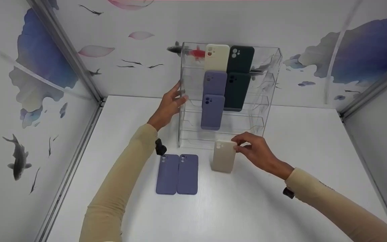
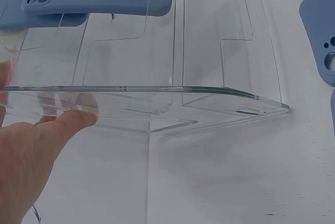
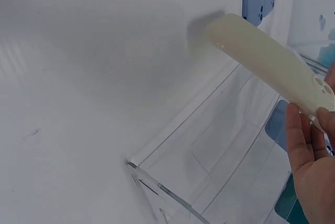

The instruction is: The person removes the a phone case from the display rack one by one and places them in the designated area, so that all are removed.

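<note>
My right hand [image 1: 258, 153] pinches a cream phone case [image 1: 224, 157] by its camera end, fingers along its edge. In the right wrist view the cream case's far end tilts down close over the table, casting a shadow. At the left side of a clear acrylic rack [image 1: 188, 126], my left hand [image 1: 166, 109] holds the side panel, thumb and fingers around its edge. The rack carries a cream case [image 1: 216, 57], dark green cases [image 1: 242, 58] and purple cases [image 1: 212, 112] on stepped tiers. Two purple cases [image 1: 177, 174] lie side by side before it.
The white table [image 1: 139, 215] runs around the rack's foot and toward me. Walls printed with fish and petals stand behind and at both sides, with metal corner posts [image 1: 69, 50]. The acrylic rack stands near the back wall.
</note>
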`<state>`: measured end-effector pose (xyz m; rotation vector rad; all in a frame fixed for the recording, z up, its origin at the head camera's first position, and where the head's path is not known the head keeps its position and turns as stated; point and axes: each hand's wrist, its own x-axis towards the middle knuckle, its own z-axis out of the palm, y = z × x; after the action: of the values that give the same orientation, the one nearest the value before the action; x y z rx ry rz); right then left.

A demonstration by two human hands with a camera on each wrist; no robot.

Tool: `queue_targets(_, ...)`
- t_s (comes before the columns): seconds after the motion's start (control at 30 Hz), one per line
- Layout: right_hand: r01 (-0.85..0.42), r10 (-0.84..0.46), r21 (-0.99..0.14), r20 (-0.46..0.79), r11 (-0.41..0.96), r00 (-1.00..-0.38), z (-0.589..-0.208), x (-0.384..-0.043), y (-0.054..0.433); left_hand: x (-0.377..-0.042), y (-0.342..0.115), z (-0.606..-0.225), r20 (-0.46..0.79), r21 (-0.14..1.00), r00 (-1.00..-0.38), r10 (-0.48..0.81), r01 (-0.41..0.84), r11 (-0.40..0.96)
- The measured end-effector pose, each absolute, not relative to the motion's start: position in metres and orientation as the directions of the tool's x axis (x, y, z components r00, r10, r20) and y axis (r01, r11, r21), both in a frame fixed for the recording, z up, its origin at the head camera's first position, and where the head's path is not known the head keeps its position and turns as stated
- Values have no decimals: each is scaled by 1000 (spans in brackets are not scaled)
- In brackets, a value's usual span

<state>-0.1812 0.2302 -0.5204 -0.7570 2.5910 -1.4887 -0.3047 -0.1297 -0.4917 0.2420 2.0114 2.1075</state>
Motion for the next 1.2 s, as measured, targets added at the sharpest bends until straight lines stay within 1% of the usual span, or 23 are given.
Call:
queue_targets(0.23, -376, -455, -835, 174, 403, -874, -526, -179, 228, -307, -129, -492, -49, 999, -966, 254, -51, -1)
queue_targets(0.63, -337, -482, -874, 140, 350, -865, -534, -175, 220, -306, -127, -492, -63, 998, -970, 237, -67, -11)
queue_targets(0.97, -322, -481, -868, 114, 377, -869, -541, -170, 214, -305, -127, -491, -50, 998, -969, 242, -60, -33)
queue_targets(1.2, -338, -479, -861, 129, 380, -868, -547, -170, 211, -305, -128, -492, -51, 998, -966, 252, -58, -18)
